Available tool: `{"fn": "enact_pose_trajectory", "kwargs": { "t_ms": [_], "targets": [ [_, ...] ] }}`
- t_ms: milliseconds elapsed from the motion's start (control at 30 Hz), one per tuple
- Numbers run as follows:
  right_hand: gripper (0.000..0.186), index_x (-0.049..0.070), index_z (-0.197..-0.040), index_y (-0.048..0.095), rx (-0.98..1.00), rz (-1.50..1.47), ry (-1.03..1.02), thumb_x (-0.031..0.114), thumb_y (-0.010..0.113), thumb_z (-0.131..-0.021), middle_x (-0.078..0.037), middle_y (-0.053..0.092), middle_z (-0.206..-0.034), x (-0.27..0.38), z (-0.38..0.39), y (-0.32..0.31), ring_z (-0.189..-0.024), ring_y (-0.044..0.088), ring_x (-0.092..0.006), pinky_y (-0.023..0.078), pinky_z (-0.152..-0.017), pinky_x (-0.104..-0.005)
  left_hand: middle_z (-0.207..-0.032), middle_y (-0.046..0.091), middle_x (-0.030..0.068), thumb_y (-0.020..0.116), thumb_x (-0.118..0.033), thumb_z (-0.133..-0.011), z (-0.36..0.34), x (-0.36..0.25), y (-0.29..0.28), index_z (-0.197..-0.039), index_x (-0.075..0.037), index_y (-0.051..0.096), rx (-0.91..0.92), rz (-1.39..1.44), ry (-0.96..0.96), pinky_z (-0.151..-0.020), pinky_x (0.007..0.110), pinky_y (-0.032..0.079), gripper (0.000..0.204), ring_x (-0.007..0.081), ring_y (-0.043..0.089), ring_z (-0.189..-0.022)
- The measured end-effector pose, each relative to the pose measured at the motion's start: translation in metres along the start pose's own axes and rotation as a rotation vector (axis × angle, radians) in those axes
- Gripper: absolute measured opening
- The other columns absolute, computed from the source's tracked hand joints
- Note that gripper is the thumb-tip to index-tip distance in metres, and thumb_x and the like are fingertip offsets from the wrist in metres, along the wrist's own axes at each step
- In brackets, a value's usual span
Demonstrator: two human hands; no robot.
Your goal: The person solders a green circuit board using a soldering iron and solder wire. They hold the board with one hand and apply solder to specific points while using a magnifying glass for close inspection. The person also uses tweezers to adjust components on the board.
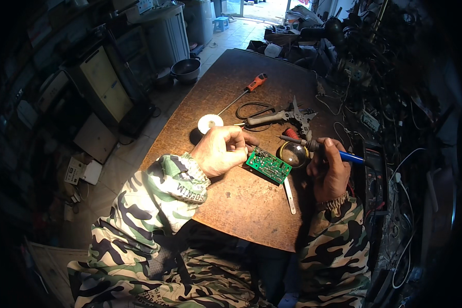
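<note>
My left hand (225, 153) has its fingers closed on the upper-left end of a green circuit board (270, 167), tilted over the table. My right hand (329, 167) grips a blue-handled soldering iron (351, 157), its tip pointing left above a round, shiny, dark container (294, 154) with a yellowish rim. A red object (291, 133) lies behind that container. A flat metal strip (291, 205) sticks out from under the board. Beyond my left fingers are a white disc (210, 121), an orange-handled screwdriver (256, 81) and a grey tool (272, 117) with black cables.
The brown table (220, 210) has a dense clutter of cords, tools and a multimeter (373, 185) along its right. Pans (186, 70), appliances (95, 82) and boxes (90, 172) stand on the floor to the left. A blue stool (221, 23) is near the doorway.
</note>
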State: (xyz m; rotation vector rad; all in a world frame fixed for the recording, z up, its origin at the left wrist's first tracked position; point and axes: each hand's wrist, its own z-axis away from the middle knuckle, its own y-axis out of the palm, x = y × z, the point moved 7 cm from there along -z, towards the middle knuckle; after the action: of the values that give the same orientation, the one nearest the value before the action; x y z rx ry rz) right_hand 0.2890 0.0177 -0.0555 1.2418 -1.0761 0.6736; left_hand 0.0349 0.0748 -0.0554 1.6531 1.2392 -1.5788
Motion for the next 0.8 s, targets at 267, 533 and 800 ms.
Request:
{"fn": "enact_pose_trajectory", "kwargs": {
  "t_ms": [267, 533, 800],
  "targets": [
    [0.037, 0.0, -0.134, 0.061, 0.216, 0.538, -0.457, 0.012, 0.067, -0.1, -0.015, 0.07, -0.112, 0.016, 0.022, 0.035, -0.096, 0.07, -0.0178, 0.057, -0.082, -0.028, -0.114, 0.073, 0.0119, 0.067, -0.015, -0.094, 0.0, -0.006, 0.004, -0.085, 0.001, 0.064, 0.054, 0.041, -0.02, -0.077, 0.028, 0.055, 0.019, 0.01, 0.066, -0.083],
    [0.048, 0.001, -0.13, 0.061, 0.361, 0.613, -0.593, -0.01, 0.074, -0.084, -0.011, 0.069, -0.114, -0.001, 0.025, 0.061, -0.109, 0.067, -0.0179, 0.053, -0.094, -0.0292, -0.12, 0.067, 0.0117, 0.067, -0.014, -0.098, 0.0, -0.007, 0.008, -0.092, 0.004, 0.065, 0.163, 0.115, -0.002, -0.08, 0.027, 0.056, 0.019, 0.0112, 0.068, -0.087],
    [0.045, 0.001, -0.125, 0.063, 0.307, 0.659, -0.608, -0.009, 0.074, -0.083, -0.01, 0.07, -0.107, 0.004, 0.028, 0.059, -0.102, 0.069, -0.0166, 0.054, -0.089, -0.0286, -0.123, 0.065, 0.012, 0.069, -0.01, -0.096, 0.002, -0.014, 0.011, -0.093, 0.004, 0.067, 0.155, 0.071, 0.01, -0.081, 0.028, 0.057, 0.015, 0.0127, 0.068, -0.089]
  ]
}}
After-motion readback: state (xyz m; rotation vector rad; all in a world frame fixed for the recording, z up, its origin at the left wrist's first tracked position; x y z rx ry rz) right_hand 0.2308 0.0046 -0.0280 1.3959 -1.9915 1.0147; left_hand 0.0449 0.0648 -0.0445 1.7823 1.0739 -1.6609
